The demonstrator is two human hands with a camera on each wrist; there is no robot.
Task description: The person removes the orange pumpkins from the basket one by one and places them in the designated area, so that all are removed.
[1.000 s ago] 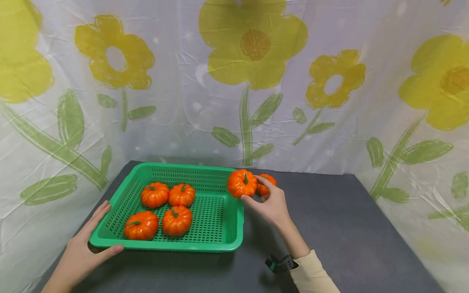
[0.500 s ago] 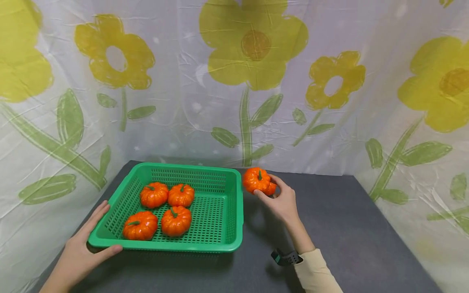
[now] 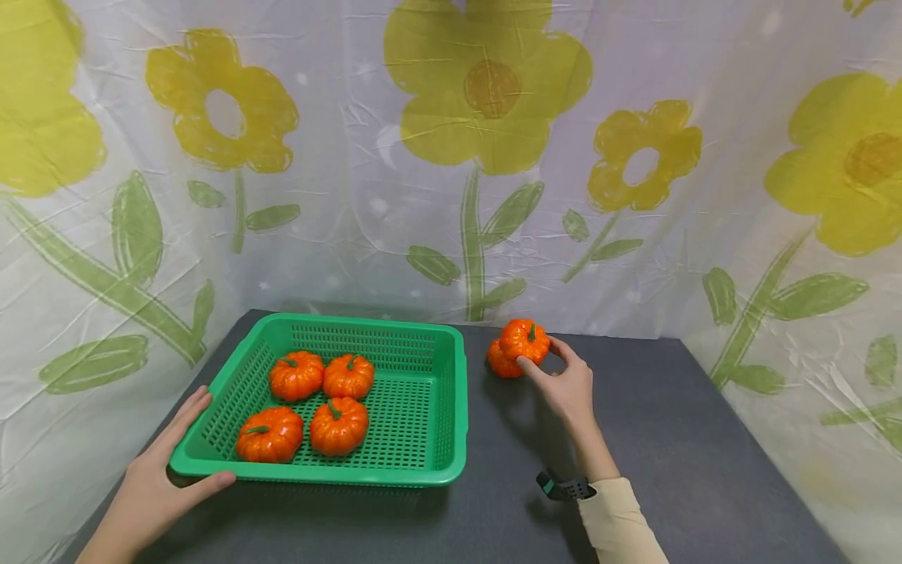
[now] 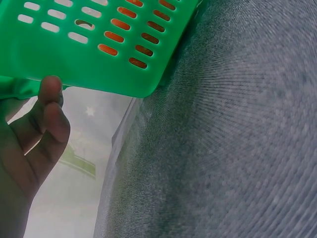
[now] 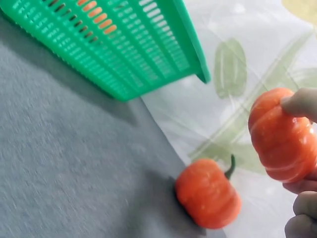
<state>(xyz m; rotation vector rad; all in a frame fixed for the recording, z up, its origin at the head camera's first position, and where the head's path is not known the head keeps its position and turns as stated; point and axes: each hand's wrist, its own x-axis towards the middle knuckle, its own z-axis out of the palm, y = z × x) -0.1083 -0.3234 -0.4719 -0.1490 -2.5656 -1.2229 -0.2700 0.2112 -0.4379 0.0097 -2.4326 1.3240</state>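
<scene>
In the head view, my right hand pinches a small orange pumpkin with a green stem, thumb and fingers on its side, above the table right of the basket. The right wrist view shows that held pumpkin off the surface. Close by, a second pumpkin sits on the table, partly hidden behind the held one. My left hand holds the near left corner of a green plastic basket, thumb on the front rim. In the left wrist view, bent fingers lie under the basket's rim.
Inside the basket are several pumpkins, among them one at the back left and one at the front. A dark grey cloth covers the table. Flower-printed curtains hang close behind and at both sides.
My right hand has carried its pumpkin rightward, from over the basket's right rim to above the table, passing in front of the other pumpkin. The left hand and basket stay nearly still.
</scene>
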